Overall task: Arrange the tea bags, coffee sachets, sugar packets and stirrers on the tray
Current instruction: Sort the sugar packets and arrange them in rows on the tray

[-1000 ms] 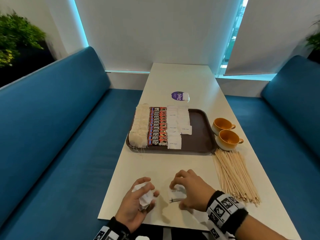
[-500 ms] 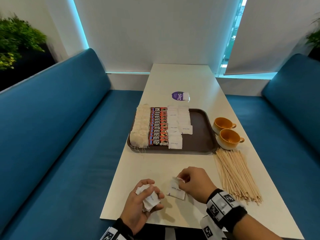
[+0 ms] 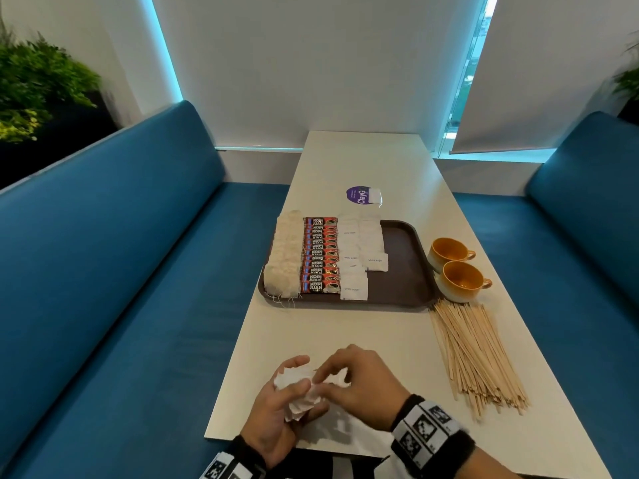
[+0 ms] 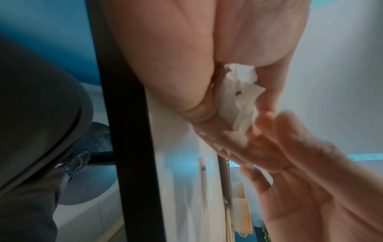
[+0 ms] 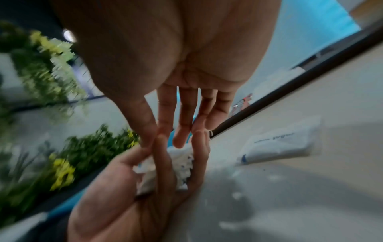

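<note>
Near the table's [image 3: 387, 326] front edge, the left hand [image 3: 276, 409] grips a bunch of sugar packets [image 3: 297, 388]. The right hand [image 3: 359, 378] meets it, thumb and fingertips touching the bunch. One sugar packet [image 5: 282, 145] lies on the table beside them.

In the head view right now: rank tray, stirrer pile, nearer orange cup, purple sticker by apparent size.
1. tray, largest.
2. stirrer pile; it lies nearer the camera, so the gap to the tray is unsure.
3. nearer orange cup.
4. purple sticker, smallest, though farthest away.
</note>
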Available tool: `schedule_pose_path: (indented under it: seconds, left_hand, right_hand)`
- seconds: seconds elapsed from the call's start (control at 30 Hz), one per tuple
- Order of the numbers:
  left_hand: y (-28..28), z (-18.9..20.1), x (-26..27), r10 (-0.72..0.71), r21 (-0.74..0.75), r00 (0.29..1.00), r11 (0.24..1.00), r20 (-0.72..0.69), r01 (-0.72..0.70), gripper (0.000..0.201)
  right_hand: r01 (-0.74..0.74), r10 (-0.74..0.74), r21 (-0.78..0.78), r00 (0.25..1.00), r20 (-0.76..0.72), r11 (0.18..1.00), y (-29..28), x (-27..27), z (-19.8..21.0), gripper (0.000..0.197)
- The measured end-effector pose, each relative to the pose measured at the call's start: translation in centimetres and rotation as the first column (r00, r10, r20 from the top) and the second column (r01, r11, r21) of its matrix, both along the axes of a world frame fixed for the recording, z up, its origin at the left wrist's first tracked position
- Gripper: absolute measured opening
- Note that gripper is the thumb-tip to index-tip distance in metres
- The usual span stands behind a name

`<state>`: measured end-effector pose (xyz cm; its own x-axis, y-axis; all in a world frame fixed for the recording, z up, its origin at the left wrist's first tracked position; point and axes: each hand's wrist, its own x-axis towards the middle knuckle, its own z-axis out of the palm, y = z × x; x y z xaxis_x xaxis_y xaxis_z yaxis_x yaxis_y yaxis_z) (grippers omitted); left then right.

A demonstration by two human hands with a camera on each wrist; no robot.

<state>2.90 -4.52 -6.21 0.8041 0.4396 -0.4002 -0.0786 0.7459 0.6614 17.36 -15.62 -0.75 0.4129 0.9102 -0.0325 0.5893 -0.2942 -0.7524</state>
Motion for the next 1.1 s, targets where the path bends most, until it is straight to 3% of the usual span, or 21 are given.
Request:
schedule_pose_path:
  seconds: [0.07, 0.13, 0.23, 0.3, 0.4, 0.53, 0.67, 0.77, 0.83, 0.97, 1.1]
  left_hand:
    - [0.1, -0.2, 0.0, 0.008, -0.016, 0.999, 1.0, 0.051, -0.008, 0.076]
    - [0.1, -0.1, -0.1, -0.01, 0.0, 0.997, 1.0, 0.079, 0.01, 0.066]
    - [0.0, -0.3, 0.0, -0.01, 0.021, 0.996, 1.0, 0.088, 0.009, 0.057]
    - [0.0, -0.5, 0.2, 0.013, 0.033, 0.997, 0.999, 0.076, -0.016, 0.052]
    - [-0.1, -0.5, 0.4, 0.047, 0.008, 0.995, 0.999, 0.089, -0.048, 0.052]
    - [-0.2, -0.1, 0.5, 0.067, -0.067, 0.991, 0.996, 0.115, -0.059, 0.045]
    - [-0.5, 0.5, 0.9, 0.04, 0.042, 0.999, 0.998, 0.02, -0.04, 0.042]
    - [-0.5, 1.2, 1.5, 0.008, 0.142, 0.997, 0.99, -0.077, 0.003, 0.056]
    - [-0.6, 1.8, 2.2, -0.019, 0.215, 0.991, 0.975, -0.131, 0.047, 0.053]
    - [-1.0, 3.1, 3.9, -0.049, 0.325, 0.976, 0.938, -0.213, 0.118, 0.04]
    - [-0.9, 4.1, 5.6, -0.026, 0.304, 0.971, 0.947, -0.238, 0.1, 0.032]
  right_hand:
    - [0.111, -0.109, -0.027, 0.993, 0.049, 0.993, -0.6, 1.8, 0.1, 0.01]
    - [0.184, -0.156, -0.171, 0.975, 0.161, 0.968, -1.3, 3.1, -0.1, 0.021]
    - [0.214, -0.113, -0.389, 0.958, 0.265, 0.896, -2.1, 3.6, -0.9, 0.052]
    - [0.202, -0.072, -0.43, 0.951, 0.299, 0.88, -2.2, 3.2, -1.2, 0.06]
    - [0.205, -0.065, -0.454, 0.95, 0.305, 0.867, -1.7, 3.0, -1.2, 0.051]
    - [0.184, -0.104, -0.483, 0.977, 0.188, 0.856, -1.0, 3.3, -1.1, 0.025]
    - [0.137, -0.159, -0.345, 0.987, -0.038, 0.929, -1.6, 4.1, -1.5, 0.019]
    - [0.154, -0.201, -0.174, 0.933, -0.299, 0.973, -2.5, 4.5, -0.8, 0.016]
    - [0.165, -0.191, -0.1, 0.888, -0.419, 0.981, -2.9, 4.5, -0.1, 0.01]
    - [0.233, -0.198, 0.002, 0.833, -0.517, 0.973, -2.9, 4.6, 0.6, 0.005]
    - [0.357, -0.246, 0.129, 0.823, -0.512, 0.925, -2.6, 5.2, 0.4, 0.022]
